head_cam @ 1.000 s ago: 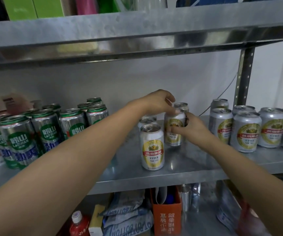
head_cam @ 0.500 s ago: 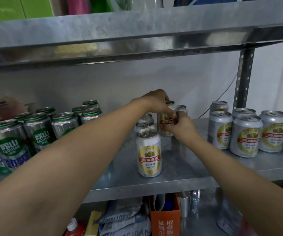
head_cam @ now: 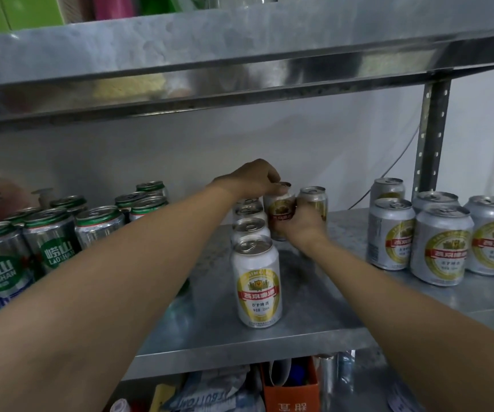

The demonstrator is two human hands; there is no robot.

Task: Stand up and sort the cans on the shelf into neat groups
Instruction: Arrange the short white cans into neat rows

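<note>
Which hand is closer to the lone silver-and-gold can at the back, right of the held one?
Right. The right hand is in front of the lone silver-and-gold can, at its base; the left hand is farther left, gripping the held can from above.

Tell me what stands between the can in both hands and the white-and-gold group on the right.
One lone can stands close on the held can's right, in that path; past it the shelf is bare up to the right group.

The grey galvanised metal shelf (head_cam: 210, 322) bears upright cans. Green-topped silver cans (head_cam: 49, 242) crowd the left; white-and-gold aluminium cans (head_cam: 257, 281) line the middle and cluster right.
</note>
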